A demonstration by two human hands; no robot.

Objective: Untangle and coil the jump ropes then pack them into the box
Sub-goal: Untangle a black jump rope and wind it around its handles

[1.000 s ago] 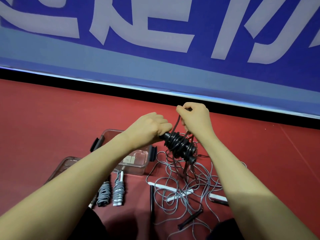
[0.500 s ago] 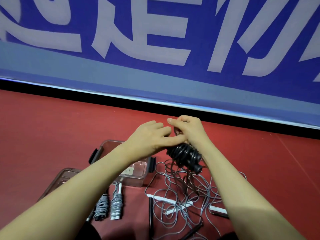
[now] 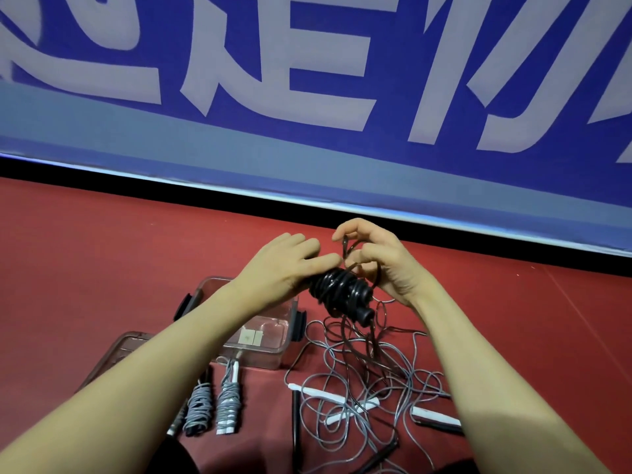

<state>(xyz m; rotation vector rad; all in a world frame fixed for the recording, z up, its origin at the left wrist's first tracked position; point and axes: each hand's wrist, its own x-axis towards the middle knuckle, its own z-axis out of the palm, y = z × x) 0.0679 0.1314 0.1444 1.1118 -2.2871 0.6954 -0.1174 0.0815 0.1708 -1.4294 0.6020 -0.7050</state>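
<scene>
Black jump rope, coiled round handles.

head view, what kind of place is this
Probably an indoor sports hall: a red court-style floor, a blue banner with large white lettering along its edge, and jump ropes tangled on the ground.
</scene>
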